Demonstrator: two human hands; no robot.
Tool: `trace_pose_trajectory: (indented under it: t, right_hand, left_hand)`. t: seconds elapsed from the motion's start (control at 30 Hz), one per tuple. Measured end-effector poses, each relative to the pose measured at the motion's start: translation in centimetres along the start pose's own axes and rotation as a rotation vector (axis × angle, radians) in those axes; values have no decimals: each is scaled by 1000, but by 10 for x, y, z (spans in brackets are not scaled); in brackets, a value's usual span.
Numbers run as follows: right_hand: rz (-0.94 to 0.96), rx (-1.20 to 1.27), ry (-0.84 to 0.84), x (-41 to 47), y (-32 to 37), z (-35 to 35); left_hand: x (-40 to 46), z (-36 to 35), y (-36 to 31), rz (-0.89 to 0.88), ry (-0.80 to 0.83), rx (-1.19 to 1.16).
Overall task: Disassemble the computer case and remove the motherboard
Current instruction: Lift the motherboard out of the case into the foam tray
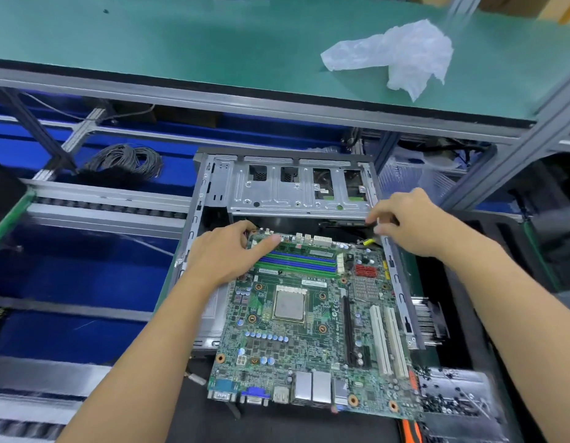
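Motherboard: a green motherboard (309, 318) lies tilted over the open computer case (286, 187), its port edge towards the person and hanging past the case's near rim.
Left hand: the left hand (223, 254) grips the board's far left corner; the thumb lies flat on top beside the blue and green memory slots (298, 262), and the other fingers curl round the edge, so the hand is clamped on the board.
Right hand: the right hand (408, 222) sits at the board's far right corner, fingers curled together near a small yellow connector (369, 241); whether they pinch anything I cannot tell.
Case: grey metal, lid off, with its drive cage (296, 190) just beyond both hands.
Board details: a square silver processor (289, 304) near the middle, two white expansion slots (389, 340) to the right, red connectors (365, 270) above them.
Writing: small white printing runs beside the long black slot (348, 330), too blurred to read with confidence.
Surroundings: a crumpled clear plastic bag (401, 55) lies on the green shelf (181, 39) above; a coil of grey cable (127, 161) sits to the left.
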State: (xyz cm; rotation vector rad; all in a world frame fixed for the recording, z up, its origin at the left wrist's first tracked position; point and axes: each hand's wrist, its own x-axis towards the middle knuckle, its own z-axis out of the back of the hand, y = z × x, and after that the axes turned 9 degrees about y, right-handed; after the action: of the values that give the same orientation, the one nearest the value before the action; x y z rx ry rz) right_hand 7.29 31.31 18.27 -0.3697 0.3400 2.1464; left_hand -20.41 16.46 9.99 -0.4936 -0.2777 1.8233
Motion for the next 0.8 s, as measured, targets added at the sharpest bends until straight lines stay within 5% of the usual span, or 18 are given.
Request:
trace_pose_trajectory:
  t: [0.13,0.3,0.6,0.73,0.8]
  right_hand:
    - [-27,-298,55,-1,-3,-28]
    - [40,-249,-5,7,1,-29]
    - [-105,102,-66,13,21,-28]
    - [-87,401,-272,-25,36,-29]
    - [-74,375,-182,-62,63,-37]
  left_hand:
    - [0,-1,1,4,-17,3]
    - [0,-2,3,-2,-30,12]
    - [1,-4,5,-12,-45,4]
    - [4,-6,6,8,-49,-28]
    - [4,-7,6,23,-36,-59]
